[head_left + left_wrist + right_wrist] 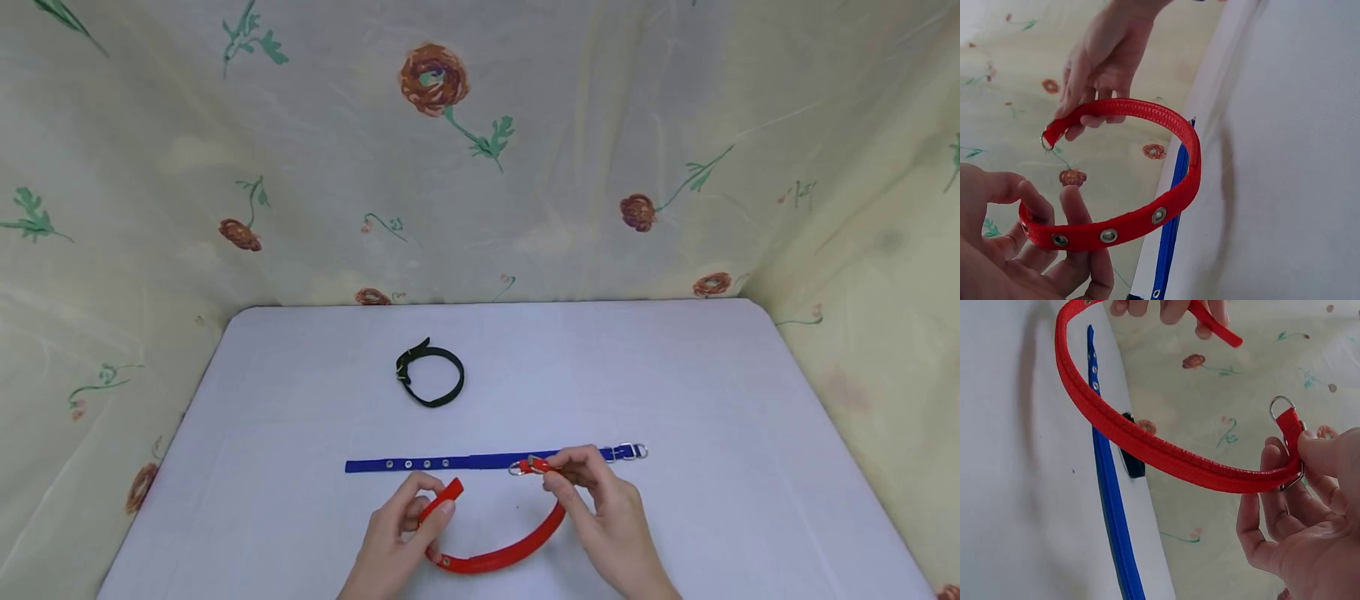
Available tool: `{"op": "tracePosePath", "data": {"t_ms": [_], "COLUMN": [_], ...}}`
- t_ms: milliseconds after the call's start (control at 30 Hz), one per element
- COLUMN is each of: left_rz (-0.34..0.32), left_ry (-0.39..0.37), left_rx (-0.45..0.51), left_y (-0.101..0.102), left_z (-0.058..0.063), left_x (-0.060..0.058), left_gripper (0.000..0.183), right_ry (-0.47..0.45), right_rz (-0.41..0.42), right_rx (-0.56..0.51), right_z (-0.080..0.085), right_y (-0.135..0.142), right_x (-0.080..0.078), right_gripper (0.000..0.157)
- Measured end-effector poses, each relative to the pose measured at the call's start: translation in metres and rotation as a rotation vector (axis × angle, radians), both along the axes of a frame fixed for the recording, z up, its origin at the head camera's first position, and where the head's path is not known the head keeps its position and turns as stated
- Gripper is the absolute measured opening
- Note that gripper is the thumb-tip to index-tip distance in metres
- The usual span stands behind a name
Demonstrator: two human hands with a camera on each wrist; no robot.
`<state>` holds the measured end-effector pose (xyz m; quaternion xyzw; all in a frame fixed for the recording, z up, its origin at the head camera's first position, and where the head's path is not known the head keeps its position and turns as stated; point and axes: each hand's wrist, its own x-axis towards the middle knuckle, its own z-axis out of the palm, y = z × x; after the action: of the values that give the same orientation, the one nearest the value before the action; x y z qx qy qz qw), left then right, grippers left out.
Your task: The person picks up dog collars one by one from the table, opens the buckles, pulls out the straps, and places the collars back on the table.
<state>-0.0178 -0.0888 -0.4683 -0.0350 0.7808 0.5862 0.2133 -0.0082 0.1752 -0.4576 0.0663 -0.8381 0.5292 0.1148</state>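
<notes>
A red collar [507,557] with metal eyelets curves in a wide loop between the two hands, above the table. My left hand [398,528] pinches its eyelet end, whose tip points up past the thumb. At the other end my right hand [606,521] grips it beside the metal buckle and D-ring [1281,405]. In the left wrist view the eyelets [1109,235] face the camera, close to the left fingers. Behind the hands a blue collar [491,460] lies stretched out flat, partly covered by the right fingers in the head view.
A black collar [459,384], buckled into a ring, lies farther back on the white table [675,367]. Flowered cloth [525,208] hangs behind the table and along both sides.
</notes>
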Motion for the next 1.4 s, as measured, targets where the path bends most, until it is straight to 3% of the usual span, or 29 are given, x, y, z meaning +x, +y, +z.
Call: {"op": "tracePosePath", "data": {"t_ms": [167, 400, 600, 800, 933, 1133, 1400], "left_rz": [0.025, 0.118, 0.227, 0.31, 0.373, 0.445, 0.498], "left_ry": [-0.003, 0.018, 0.001, 0.015, 0.019, 0.027, 0.031], "left_rx": [0.075, 0.097, 0.084, 0.154, 0.175, 0.181, 0.119], "left_y": [-0.008, -0.019, -0.03, -0.041, -0.046, -0.054, -0.063], "left_z": [0.001, -0.001, -0.001, -0.005, -0.008, -0.01, -0.013], "left_x": [-0.004, -0.01, -0.016, -0.023, -0.027, -0.033, -0.041], "left_gripper": [0.032, 0.044, 0.037, 0.036, 0.038, 0.04, 0.035], "right_ry": [0.016, -0.079, -0.186, -0.222, -0.294, -0.319, -0.296], "right_rz": [-0.02, -0.081, -0.193, -0.206, -0.224, -0.352, -0.445], "right_rx": [0.014, 0.054, -0.047, -0.181, -0.29, -0.434, -0.433], "right_z": [0.003, 0.009, 0.013, 0.012, 0.011, 0.007, -0.002], "right_y": [0.012, 0.029, 0.037, 0.048, 0.056, 0.064, 0.071], "right_x": [-0.003, -0.005, -0.009, -0.013, -0.017, -0.021, -0.031], "right_gripper": [0.016, 0.015, 0.021, 0.035, 0.043, 0.033, 0.026]}}
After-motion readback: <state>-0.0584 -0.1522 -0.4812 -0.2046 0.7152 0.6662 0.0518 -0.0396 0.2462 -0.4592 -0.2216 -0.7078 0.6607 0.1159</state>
